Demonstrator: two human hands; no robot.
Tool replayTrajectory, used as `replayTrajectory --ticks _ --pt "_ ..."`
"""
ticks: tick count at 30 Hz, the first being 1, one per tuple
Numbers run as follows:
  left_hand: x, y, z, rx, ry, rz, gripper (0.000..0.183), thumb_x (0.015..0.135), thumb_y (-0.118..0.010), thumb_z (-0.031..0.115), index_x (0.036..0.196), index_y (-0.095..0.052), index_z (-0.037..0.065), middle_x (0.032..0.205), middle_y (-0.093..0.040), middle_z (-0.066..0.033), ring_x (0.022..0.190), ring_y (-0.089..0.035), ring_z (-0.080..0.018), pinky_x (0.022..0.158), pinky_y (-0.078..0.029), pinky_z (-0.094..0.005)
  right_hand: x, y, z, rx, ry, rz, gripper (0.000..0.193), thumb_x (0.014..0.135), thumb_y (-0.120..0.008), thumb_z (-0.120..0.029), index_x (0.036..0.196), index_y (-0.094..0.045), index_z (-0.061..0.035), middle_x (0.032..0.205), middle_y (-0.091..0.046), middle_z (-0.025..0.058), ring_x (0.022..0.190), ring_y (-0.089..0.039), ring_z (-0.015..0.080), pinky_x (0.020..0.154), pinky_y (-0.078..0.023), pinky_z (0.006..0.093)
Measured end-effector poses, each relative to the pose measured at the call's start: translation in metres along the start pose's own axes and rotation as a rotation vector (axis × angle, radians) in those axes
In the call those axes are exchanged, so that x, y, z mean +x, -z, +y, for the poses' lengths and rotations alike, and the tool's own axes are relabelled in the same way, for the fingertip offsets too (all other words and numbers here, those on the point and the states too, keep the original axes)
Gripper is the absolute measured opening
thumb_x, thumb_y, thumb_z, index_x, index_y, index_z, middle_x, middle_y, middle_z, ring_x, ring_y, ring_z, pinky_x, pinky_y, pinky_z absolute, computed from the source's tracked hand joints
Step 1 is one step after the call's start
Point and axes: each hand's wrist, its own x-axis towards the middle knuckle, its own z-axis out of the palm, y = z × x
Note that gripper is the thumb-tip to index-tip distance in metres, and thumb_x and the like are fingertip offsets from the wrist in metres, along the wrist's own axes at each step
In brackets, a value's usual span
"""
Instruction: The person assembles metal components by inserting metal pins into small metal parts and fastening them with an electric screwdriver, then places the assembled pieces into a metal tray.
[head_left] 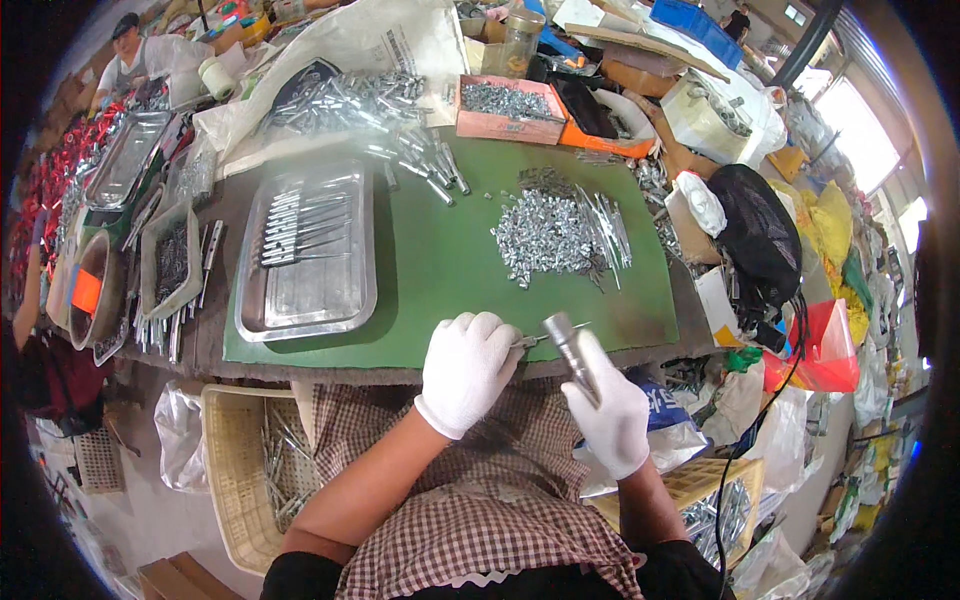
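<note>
My left hand (468, 368), in a white knit glove, is closed on a slim metal rod (533, 340) at the near edge of the green mat (440, 290). In my right hand (615, 415), also gloved, is a thick silver metal cylinder (567, 350), tilted, its upper end close to the rod. Ahead lies a heap of small shiny metal fittings (540, 235). Thin metal rods (612, 240) are bunched against its right side. To the left, a steel tray (310, 312) holds a row of thin rods with thicker ends (282, 228).
Metal tubes (430, 165) spill off a white sack behind the mat. A pink box (508, 125) of small parts stands at the back. Yellow crates (228, 480) sit below the table edge. A black cable (740, 450) hangs at right. Another person (140, 60) is far left.
</note>
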Motion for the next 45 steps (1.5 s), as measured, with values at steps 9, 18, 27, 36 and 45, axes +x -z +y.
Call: replayTrajectory --ticks 9,18,27,36,45 --pt "0.003 0.000 0.002 0.014 0.015 -0.039 0.020 0.079 -0.080 0.015 0.098 -0.073 0.013 0.089 -0.064 -0.0052 0.084 -0.064 -0.0298 0.075 -0.049 -0.0447 0.008 0.021 0.020 0.124 -0.184 0.198 0.064 0.093 -0.072 -0.018 0.152 -0.054 -0.0006 0.140 -0.065 0.0267 0.120 -0.071 0.0362 0.099 -0.056 0.0382" --pt "0.010 -0.004 0.011 0.143 -0.146 -0.029 0.016 0.079 -0.077 0.017 0.094 -0.072 0.015 0.091 -0.061 -0.0017 0.086 -0.062 -0.0250 0.075 -0.048 -0.0421 0.064 0.035 0.146 -0.687 -0.235 0.390 0.043 0.099 -0.068 -0.025 0.138 -0.065 -0.0088 0.111 -0.069 0.0197 0.108 -0.065 0.0392 0.093 -0.051 0.0488" --pt "0.025 0.092 -0.033 0.335 0.011 -0.036 0.007 0.082 -0.071 0.014 0.088 -0.069 0.013 0.092 -0.066 -0.0066 0.088 -0.064 -0.0312 0.080 -0.050 -0.0472 0.151 -0.005 0.165 -0.323 -0.271 0.212 0.029 0.096 -0.071 -0.033 0.100 -0.067 -0.0041 0.101 -0.070 0.0207 0.098 -0.068 0.0412 0.086 -0.053 0.0519" --pt "-0.011 0.186 -0.183 0.614 0.098 -0.115 0.009 0.085 -0.075 0.017 0.093 -0.076 0.014 0.098 -0.068 -0.0069 0.094 -0.067 -0.0315 0.082 -0.052 -0.0454 0.161 -0.005 0.163 -0.320 -0.286 0.140 0.027 0.095 -0.071 -0.030 0.100 -0.066 -0.0032 0.094 -0.070 0.0206 0.093 -0.068 0.0428 0.084 -0.052 0.0533" --pt "0.032 0.163 -0.151 0.747 0.072 -0.221 0.023 0.084 -0.073 0.015 0.106 -0.066 0.013 0.099 -0.067 -0.0100 0.095 -0.068 -0.0331 0.081 -0.050 -0.0487 0.106 0.044 0.081 0.283 -0.350 0.236 0.013 0.097 -0.065 -0.009 0.108 -0.066 -0.0037 0.090 -0.072 0.0111 0.081 -0.070 0.0214 0.075 -0.055 0.0373"
